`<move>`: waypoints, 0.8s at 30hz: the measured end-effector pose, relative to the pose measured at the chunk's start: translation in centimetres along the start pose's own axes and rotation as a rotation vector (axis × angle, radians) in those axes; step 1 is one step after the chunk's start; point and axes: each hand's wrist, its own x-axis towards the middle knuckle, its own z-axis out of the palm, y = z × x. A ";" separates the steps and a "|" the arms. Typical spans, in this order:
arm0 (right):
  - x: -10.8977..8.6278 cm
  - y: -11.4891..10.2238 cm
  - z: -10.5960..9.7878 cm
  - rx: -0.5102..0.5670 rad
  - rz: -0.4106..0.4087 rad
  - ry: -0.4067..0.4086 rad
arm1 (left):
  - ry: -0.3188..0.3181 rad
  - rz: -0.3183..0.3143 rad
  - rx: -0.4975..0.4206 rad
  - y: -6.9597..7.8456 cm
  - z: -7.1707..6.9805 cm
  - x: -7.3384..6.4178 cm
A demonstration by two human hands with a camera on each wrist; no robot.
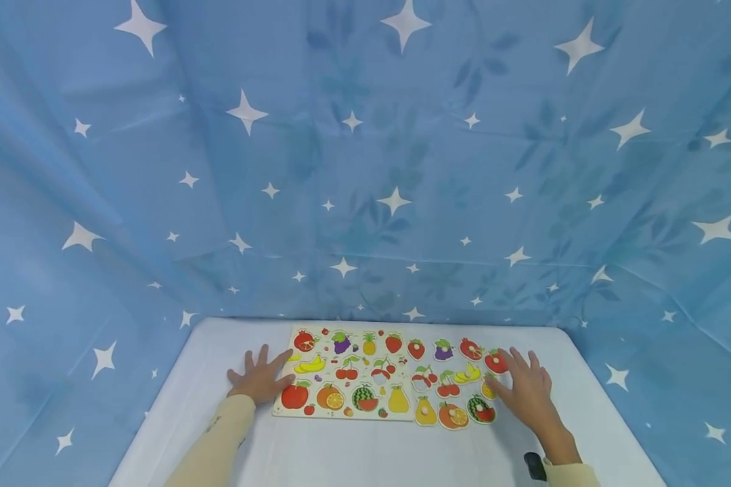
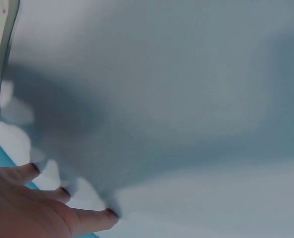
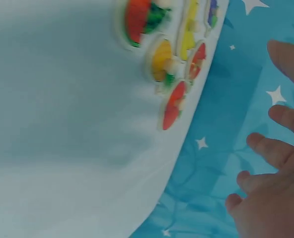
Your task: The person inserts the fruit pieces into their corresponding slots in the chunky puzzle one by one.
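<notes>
A cream fruit puzzle board lies flat on the white table, printed with rows of fruit. At its left edge my left hand has its fingers spread, thumb and index finger right at the rim. Knobbed fruit pieces lie to the board's right, among them a pear, an orange and a watermelon. My right hand is spread beside the outermost ones, its fingertips overlapping the red apple piece and pineapple piece in the head view. The right wrist view shows its fingers apart from these pieces, nothing gripped.
The white table has rounded far corners. Behind it and at both sides hangs a blue curtain with white stars. A small dark object shows by the right sleeve.
</notes>
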 end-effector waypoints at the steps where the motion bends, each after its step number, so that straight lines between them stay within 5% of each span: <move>1: 0.5 -0.1 -0.2 0.007 -0.009 0.013 | -0.002 -0.002 0.001 0.1 -0.1 0.1; 13: 5.6 0.4 0.5 0.018 -0.057 0.036 | -0.026 -0.016 -0.012 -0.1 0.6 -0.1; 24: 8.4 0.6 2.8 0.167 0.136 -0.113 | -0.012 -0.036 -0.011 0.9 -0.4 -0.4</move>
